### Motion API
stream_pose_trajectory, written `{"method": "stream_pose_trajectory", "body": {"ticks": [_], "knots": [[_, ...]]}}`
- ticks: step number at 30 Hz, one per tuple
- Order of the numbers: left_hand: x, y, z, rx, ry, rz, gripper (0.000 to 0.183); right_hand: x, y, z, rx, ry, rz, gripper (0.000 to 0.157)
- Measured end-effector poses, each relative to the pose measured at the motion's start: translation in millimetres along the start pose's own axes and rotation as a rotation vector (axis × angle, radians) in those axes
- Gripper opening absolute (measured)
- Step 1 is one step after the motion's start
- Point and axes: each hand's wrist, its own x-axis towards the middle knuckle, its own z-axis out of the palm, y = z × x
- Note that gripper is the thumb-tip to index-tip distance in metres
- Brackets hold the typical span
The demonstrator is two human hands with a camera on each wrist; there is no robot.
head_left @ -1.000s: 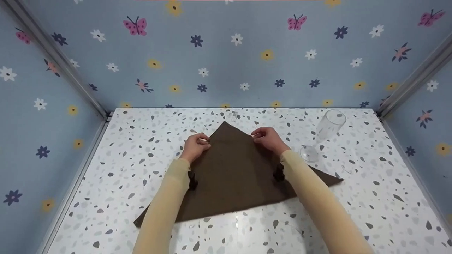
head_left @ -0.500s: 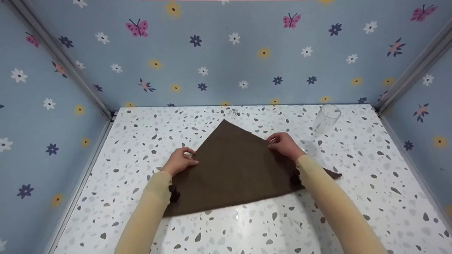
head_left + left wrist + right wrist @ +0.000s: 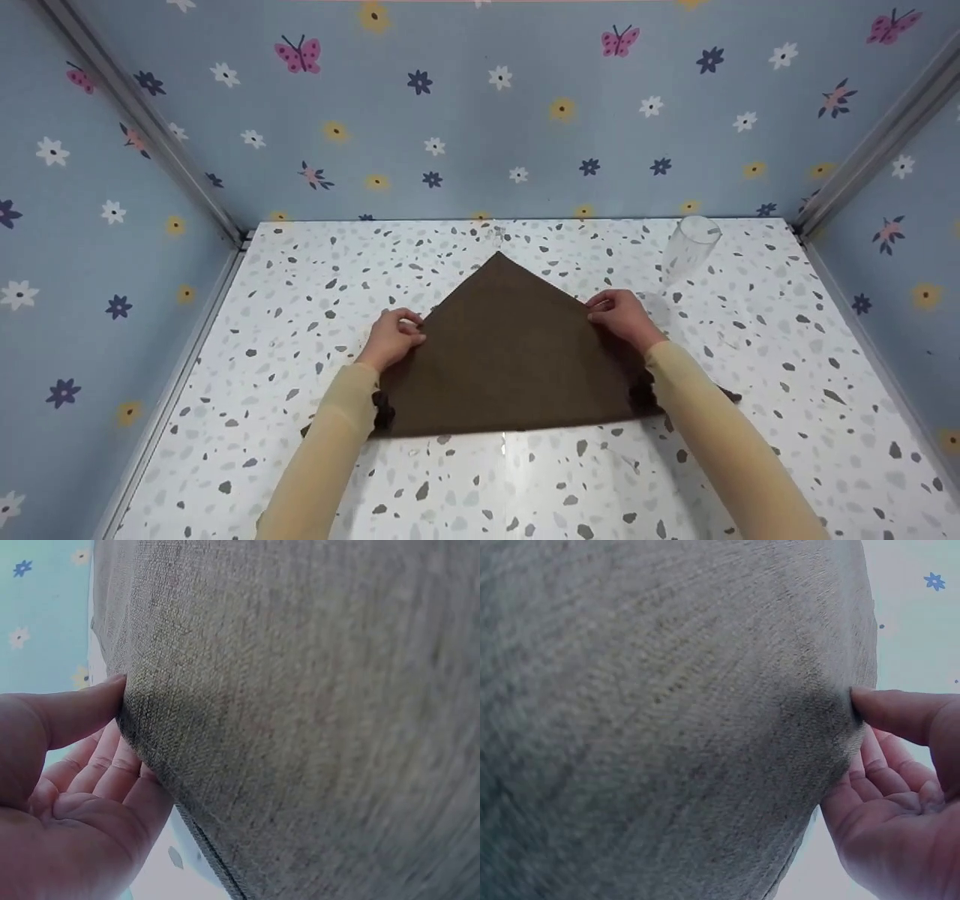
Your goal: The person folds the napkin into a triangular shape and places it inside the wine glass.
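Observation:
A brown cloth point(image 3: 510, 360), folded into a triangle, lies on the table with its point toward the back wall. On its left slanting edge, my left hand point(image 3: 391, 339) pinches the fabric between thumb and fingers. The left wrist view shows that thumb on top of the cloth point(image 3: 300, 705) and the fingers beneath it. My right hand point(image 3: 624, 318) grips the opposite slanting edge the same way. In the right wrist view, the thumb presses the cloth point(image 3: 690, 705) from above. Both lower corners are partly hidden behind the sleeves.
A clear stemmed glass point(image 3: 691, 244) stands at the back right, just beyond my right hand; its base is hard to make out. The speckled table point(image 3: 480, 487) is bordered by blue flowered walls point(image 3: 480, 112) at the back and both sides.
Both hands have slid apart and down along the cloth's slanting edges. The cloth has turned slightly, so its front fold now runs nearly level and its tip sits further right.

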Motion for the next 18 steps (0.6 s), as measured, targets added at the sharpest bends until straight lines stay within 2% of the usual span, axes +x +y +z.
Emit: {"method": "stream_pose_trajectory", "body": {"ticks": [7,12,15,18], "knots": [[3.2,5.6,8.3,-0.006,-0.026,-0.002,0.028,-18,8,-11.6,-0.005,0.018,0.013,0.021],[-3.6,-0.1,4.6,-0.124,-0.037,-0.008,0.035,-19,12,-11.3,0.032,0.003,0.012,0.023],[-9.0,-3.3,2.8,-0.187,-0.032,0.023,0.041,-19,13,-12.4,0.031,-0.004,0.024,0.024],[-14.6,-4.2,2.5,-0.163,0.007,0.091,0.044,-20,9,-15.4,0.028,-0.014,0.054,0.024]]}}
